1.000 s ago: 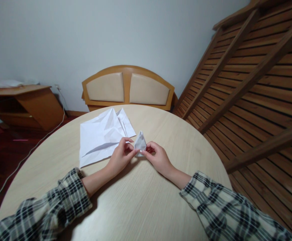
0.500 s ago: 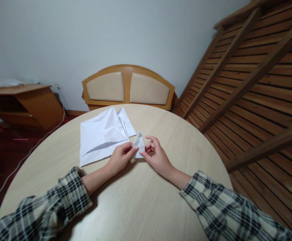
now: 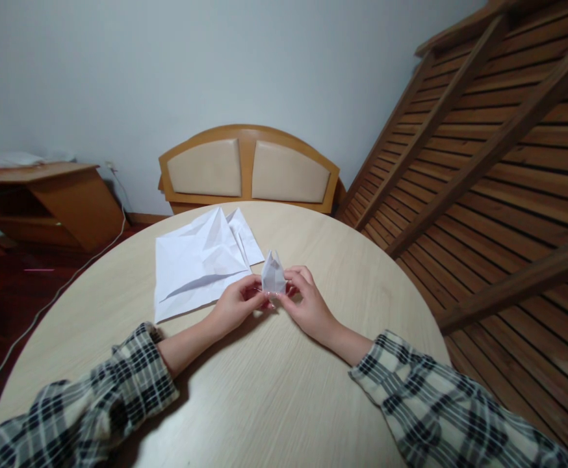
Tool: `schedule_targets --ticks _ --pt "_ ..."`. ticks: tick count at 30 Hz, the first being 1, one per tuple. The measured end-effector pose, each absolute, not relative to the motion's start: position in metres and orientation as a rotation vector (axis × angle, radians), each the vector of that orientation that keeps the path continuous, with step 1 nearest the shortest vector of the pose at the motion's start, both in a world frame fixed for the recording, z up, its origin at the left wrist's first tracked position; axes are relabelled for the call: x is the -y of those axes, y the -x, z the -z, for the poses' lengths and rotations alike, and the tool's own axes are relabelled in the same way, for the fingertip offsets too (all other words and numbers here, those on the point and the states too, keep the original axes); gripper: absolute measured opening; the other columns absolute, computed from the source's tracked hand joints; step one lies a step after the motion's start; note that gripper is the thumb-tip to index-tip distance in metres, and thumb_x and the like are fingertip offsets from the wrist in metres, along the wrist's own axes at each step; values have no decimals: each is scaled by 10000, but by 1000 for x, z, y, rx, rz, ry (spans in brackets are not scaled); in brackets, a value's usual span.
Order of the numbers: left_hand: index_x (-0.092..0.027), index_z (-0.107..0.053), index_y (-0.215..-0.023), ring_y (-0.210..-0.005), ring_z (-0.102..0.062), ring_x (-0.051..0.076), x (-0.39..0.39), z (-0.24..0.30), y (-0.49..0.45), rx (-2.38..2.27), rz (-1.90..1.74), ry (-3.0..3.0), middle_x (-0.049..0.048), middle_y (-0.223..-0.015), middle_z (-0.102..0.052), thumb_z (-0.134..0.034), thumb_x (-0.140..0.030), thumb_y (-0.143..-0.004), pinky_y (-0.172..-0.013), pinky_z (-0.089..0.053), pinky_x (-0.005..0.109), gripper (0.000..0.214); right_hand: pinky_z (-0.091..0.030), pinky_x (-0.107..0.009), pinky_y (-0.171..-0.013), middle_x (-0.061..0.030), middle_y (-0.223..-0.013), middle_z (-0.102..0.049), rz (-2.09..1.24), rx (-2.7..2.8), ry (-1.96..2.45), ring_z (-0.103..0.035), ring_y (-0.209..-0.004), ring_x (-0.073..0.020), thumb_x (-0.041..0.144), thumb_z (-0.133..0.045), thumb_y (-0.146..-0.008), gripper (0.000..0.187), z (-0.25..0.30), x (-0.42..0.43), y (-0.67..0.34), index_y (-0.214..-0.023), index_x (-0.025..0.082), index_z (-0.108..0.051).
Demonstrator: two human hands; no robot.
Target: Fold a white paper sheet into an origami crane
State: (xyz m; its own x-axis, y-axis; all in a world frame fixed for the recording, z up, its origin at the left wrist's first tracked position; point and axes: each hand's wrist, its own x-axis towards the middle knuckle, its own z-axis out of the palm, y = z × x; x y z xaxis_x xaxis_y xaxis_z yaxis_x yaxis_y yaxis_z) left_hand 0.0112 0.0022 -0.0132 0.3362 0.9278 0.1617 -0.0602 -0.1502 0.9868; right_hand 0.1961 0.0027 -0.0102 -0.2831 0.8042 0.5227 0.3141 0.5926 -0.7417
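Observation:
A small folded white paper (image 3: 273, 278) stands upright between my hands, its top split into two points and its lower edge partly behind my thumbs. My left hand (image 3: 238, 302) pinches its lower left side. On the lower right, my right hand (image 3: 308, 302) grips it with the thumb in front and the fingers behind. Just left of my hands lies a large creased sheet of white paper (image 3: 181, 266), with another folded white piece (image 3: 249, 240) partly beneath its right edge.
The papers rest on a round pale wooden table (image 3: 284, 403). Behind it stands a padded headboard (image 3: 247, 162). Wooden slats (image 3: 483, 195) lean at the right. A desk (image 3: 69, 201) is at the far left, with a white cable (image 3: 60, 292) along the floor.
The small paper's single peak has opened into two points. My right fingers have closed in on its side, and both thumbs have moved down to its lower edge.

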Motion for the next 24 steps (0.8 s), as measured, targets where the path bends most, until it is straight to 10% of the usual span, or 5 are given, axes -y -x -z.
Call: schedule_targets --ticks 24 --pt "-158 -570 -675 -553 -461 93 -4 7 -8 -1036 -1259 -1334 -39 -595 -519 -682 -489 -785 -542 -363 215 367 -465 -413 -1028 -67 -1255 -501 -653 1953 745 -579 -1054 -161 -22 -490 -839 339 11 0 -199 -861 221 -725"
